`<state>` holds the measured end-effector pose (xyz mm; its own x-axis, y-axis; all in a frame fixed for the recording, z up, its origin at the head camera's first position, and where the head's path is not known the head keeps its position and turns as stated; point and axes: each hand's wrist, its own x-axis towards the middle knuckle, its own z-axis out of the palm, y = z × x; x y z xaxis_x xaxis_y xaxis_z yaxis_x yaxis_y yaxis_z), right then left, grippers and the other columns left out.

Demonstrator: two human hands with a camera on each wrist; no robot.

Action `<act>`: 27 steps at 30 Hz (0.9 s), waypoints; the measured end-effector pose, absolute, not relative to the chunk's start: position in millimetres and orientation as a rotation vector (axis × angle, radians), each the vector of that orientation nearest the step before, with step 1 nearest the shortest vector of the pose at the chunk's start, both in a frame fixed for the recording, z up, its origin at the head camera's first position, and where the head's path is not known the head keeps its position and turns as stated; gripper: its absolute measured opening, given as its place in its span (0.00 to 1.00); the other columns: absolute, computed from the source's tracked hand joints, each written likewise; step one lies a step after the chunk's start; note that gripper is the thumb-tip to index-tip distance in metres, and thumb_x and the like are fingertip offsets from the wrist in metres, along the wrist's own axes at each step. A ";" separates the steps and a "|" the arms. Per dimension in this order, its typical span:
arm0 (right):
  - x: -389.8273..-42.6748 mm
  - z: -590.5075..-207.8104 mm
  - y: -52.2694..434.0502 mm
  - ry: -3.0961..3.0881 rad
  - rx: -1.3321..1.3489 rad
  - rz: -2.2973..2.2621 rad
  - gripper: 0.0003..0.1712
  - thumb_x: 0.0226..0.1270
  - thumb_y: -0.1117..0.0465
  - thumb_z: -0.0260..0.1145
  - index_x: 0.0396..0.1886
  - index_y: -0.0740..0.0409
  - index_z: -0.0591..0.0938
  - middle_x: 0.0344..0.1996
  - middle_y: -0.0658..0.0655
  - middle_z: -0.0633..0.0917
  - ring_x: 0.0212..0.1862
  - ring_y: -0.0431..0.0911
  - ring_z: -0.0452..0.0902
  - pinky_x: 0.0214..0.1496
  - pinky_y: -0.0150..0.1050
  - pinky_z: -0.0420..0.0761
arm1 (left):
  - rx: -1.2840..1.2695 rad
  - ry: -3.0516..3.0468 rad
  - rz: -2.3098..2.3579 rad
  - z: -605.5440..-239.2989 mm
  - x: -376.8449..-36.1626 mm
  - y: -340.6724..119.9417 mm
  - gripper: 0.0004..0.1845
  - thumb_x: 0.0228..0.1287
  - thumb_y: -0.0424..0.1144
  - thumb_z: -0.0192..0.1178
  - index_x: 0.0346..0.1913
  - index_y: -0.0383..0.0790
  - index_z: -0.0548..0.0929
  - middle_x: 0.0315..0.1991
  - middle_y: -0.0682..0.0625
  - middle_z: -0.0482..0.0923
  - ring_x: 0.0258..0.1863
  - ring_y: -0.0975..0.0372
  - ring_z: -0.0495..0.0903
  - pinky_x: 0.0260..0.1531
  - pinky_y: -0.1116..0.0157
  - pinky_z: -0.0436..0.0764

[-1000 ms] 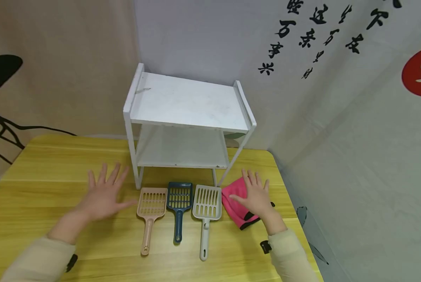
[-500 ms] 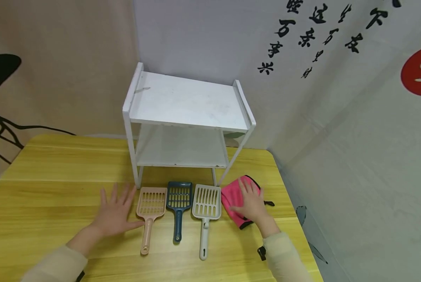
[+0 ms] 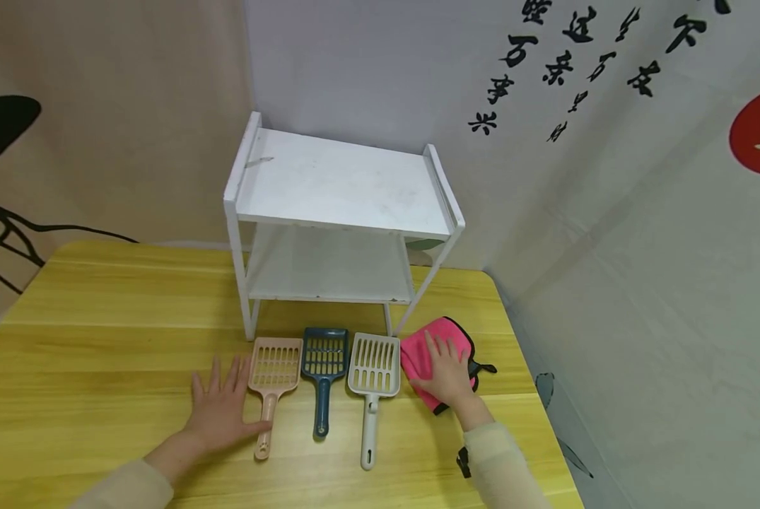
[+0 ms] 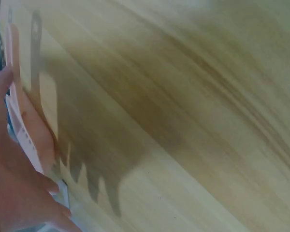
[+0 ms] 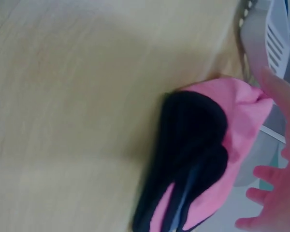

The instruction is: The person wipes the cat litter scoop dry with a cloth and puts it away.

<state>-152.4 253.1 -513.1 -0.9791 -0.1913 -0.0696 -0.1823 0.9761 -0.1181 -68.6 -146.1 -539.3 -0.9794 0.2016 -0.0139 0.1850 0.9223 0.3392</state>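
The left hand [image 3: 219,418], fingers apart, is nearest the beige scoop [image 3: 272,387], just to its right; the thumb crosses the handle, contact unclear. That scoop's long axis runs near to far, handle near, like the blue scoop [image 3: 323,382] and white scoop [image 3: 372,390] rightward. Rightmost, the right hand [image 3: 448,376] spreads its fingers over the pink cloth [image 3: 417,363].

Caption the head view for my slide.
Left hand at a peach slotted scoop, right hand over pink fabric, before a white shelf.
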 end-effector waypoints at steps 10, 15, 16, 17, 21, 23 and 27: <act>-155.6 -529.3 249.6 3.066 -0.339 -0.111 0.58 0.46 0.37 0.72 0.72 0.54 0.57 0.65 0.62 0.68 0.67 0.61 0.60 0.63 0.68 0.57 | 0.283 3.033 0.515 -541.6 -66.2 -149.9 0.58 0.43 0.64 0.66 0.67 0.24 0.55 0.66 0.24 0.52 0.64 0.25 0.45 0.55 0.26 0.41; -155.0 -535.2 247.6 3.051 -0.337 -0.080 0.56 0.47 0.37 0.71 0.72 0.52 0.57 0.66 0.61 0.68 0.67 0.60 0.60 0.64 0.67 0.56 | 0.280 3.024 0.531 -538.3 -65.7 -154.5 0.53 0.46 0.58 0.67 0.66 0.24 0.58 0.65 0.22 0.52 0.63 0.24 0.46 0.54 0.25 0.43; -154.9 -535.8 247.2 3.051 -0.338 -0.076 0.55 0.48 0.38 0.71 0.72 0.52 0.58 0.66 0.61 0.68 0.67 0.60 0.60 0.64 0.67 0.56 | 0.284 3.026 0.536 -537.4 -65.6 -155.4 0.51 0.47 0.57 0.67 0.66 0.24 0.59 0.65 0.22 0.53 0.62 0.24 0.47 0.54 0.25 0.44; -154.9 -536.5 246.8 3.054 -0.338 -0.070 0.53 0.50 0.39 0.70 0.72 0.52 0.58 0.65 0.61 0.68 0.66 0.59 0.61 0.64 0.67 0.56 | 0.288 3.023 0.536 -537.0 -65.7 -156.4 0.50 0.48 0.56 0.67 0.65 0.25 0.60 0.65 0.22 0.53 0.62 0.24 0.47 0.53 0.25 0.45; -155.4 -538.5 245.7 3.101 -0.362 -0.073 0.46 0.54 0.49 0.69 0.71 0.54 0.61 0.61 0.60 0.74 0.63 0.58 0.65 0.63 0.63 0.62 | 0.293 3.020 0.572 -536.4 -65.4 -160.5 0.41 0.50 0.52 0.66 0.61 0.25 0.68 0.65 0.22 0.54 0.63 0.25 0.48 0.54 0.26 0.46; -155.8 -539.4 245.7 3.140 -0.399 -0.087 0.43 0.55 0.55 0.69 0.69 0.56 0.62 0.56 0.61 0.78 0.59 0.57 0.70 0.60 0.58 0.67 | 0.294 3.015 0.604 -536.9 -65.6 -162.1 0.35 0.52 0.48 0.66 0.57 0.27 0.73 0.65 0.22 0.54 0.63 0.26 0.49 0.55 0.27 0.46; -156.6 -538.6 245.9 3.175 -0.443 -0.200 0.38 0.56 0.65 0.67 0.67 0.58 0.66 0.43 0.61 0.83 0.46 0.54 0.79 0.48 0.47 0.78 | 0.294 3.023 0.662 -538.5 -66.1 -164.1 0.19 0.53 0.39 0.64 0.47 0.32 0.81 0.64 0.24 0.57 0.63 0.28 0.51 0.55 0.28 0.48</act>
<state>-156.6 245.9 -538.6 -0.9595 -0.2681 0.0869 -0.2769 0.9542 -0.1132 -66.1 -164.1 -538.5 -0.9816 0.1908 0.0080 0.1766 0.8914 0.4174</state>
